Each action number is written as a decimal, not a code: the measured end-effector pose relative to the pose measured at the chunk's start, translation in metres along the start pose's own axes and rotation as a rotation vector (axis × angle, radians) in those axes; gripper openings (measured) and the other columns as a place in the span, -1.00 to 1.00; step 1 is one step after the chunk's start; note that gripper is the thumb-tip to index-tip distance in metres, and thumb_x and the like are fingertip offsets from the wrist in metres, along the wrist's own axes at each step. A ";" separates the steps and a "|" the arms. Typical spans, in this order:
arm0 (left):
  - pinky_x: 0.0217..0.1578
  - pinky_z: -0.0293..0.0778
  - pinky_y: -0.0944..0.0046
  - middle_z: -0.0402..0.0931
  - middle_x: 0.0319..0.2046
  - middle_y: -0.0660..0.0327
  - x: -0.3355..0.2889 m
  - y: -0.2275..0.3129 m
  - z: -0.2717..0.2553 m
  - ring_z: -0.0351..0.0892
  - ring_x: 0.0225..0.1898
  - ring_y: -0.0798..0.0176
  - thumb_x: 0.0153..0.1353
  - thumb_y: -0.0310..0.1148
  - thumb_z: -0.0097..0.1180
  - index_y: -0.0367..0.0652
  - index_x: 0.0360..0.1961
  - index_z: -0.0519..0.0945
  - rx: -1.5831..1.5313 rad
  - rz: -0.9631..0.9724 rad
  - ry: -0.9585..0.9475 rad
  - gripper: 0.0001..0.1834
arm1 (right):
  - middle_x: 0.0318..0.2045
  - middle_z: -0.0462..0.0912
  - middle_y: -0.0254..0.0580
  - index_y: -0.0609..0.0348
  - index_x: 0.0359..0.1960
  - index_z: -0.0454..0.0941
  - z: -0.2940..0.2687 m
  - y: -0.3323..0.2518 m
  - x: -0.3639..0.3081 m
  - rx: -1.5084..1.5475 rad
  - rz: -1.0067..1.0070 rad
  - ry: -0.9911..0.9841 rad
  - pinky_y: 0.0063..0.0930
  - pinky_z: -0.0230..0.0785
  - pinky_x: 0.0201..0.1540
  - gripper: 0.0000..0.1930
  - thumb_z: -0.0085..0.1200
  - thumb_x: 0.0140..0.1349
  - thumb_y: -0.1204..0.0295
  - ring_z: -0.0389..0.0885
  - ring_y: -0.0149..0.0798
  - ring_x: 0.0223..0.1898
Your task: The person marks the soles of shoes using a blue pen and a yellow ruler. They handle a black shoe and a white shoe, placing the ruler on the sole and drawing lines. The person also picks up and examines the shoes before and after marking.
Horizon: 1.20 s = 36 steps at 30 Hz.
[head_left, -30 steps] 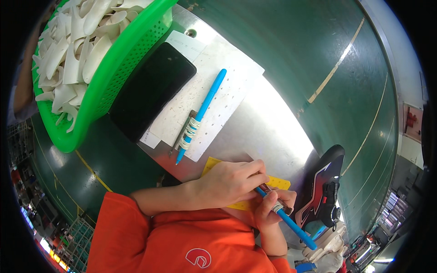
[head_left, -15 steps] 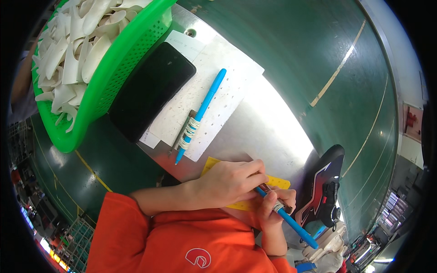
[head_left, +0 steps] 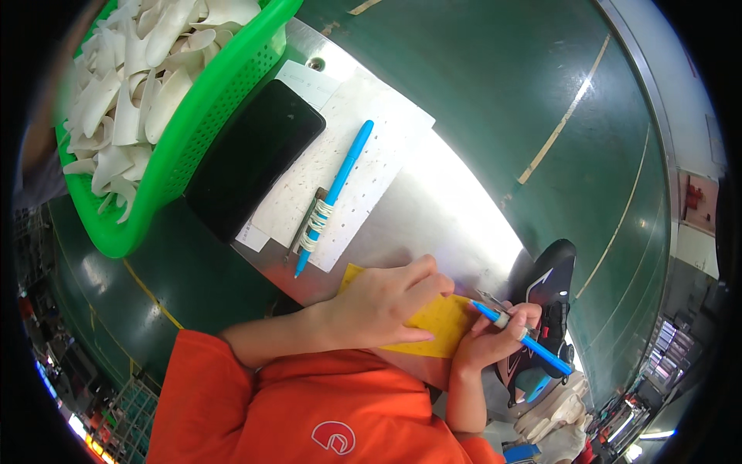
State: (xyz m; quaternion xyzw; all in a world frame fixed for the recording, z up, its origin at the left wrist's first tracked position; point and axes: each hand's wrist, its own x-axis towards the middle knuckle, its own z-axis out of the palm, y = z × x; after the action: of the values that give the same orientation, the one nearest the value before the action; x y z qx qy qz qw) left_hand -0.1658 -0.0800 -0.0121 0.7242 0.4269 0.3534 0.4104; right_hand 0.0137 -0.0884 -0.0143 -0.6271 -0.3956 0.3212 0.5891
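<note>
Green basket point(head_left: 114, 241): cut off by the upper edge. Yellow sheet point(head_left: 442, 325): partly covered by the left hand point(head_left: 386, 303). Held blue pen point(head_left: 550, 358): middle hidden by the right hand point(head_left: 495, 340). Dark shoe point(head_left: 550, 280): partly obscured by the same hand. White paper point(head_left: 375, 182): overlapped by a black slab point(head_left: 255, 158). Orange shirt point(head_left: 286, 410): cropped below. Background objects point(head_left: 630, 406), lower right: too small to be identified.

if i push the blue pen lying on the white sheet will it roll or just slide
The blue pen probably won't roll far, since pale wrapping binds a slim metal tool along its side. Pushed, both would likely slide together across the flat white sheet. The wrapped end may feel heavier, as the metal sits there.
</note>
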 end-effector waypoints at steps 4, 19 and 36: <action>-0.50 0.42 0.30 0.35 -0.37 0.25 -0.002 0.000 -0.005 0.46 -0.45 0.17 -0.16 -0.21 0.33 -0.09 -0.28 0.43 -0.088 0.069 -0.054 -0.57 | -0.74 0.27 -0.29 0.14 -0.42 0.18 -0.001 0.005 -0.009 -0.076 0.010 -0.145 -0.61 0.29 -0.70 -0.73 -0.19 0.29 0.21 0.27 -0.48 -0.83; -0.75 0.23 0.40 0.39 -0.58 0.29 -0.009 0.176 -0.029 0.36 -0.72 0.33 -0.05 -0.30 0.26 0.00 -0.42 0.58 -0.164 0.847 0.018 -0.85 | -0.74 0.36 -0.39 0.13 -0.30 0.27 -0.005 -0.005 -0.005 0.167 0.151 -0.359 -0.74 0.08 -0.68 -0.88 -0.10 0.32 0.38 0.27 -0.60 -0.74; -0.44 0.31 0.53 0.51 -0.43 0.20 -0.126 0.006 0.051 0.48 -0.48 0.39 0.33 -0.01 -0.21 -0.27 -0.19 0.43 -0.973 -0.840 -0.021 -0.54 | -0.65 0.45 -0.33 0.16 -0.29 0.30 -0.054 -0.010 -0.051 0.203 0.316 -0.663 -0.68 0.24 -0.61 -0.87 -0.06 0.28 0.41 0.44 -0.51 -0.65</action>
State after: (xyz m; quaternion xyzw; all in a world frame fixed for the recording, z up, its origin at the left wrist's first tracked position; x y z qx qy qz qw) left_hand -0.1683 -0.2116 -0.0479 0.2296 0.4609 0.3089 0.7997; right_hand 0.0346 -0.1589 -0.0024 -0.4810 -0.4294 0.6310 0.4315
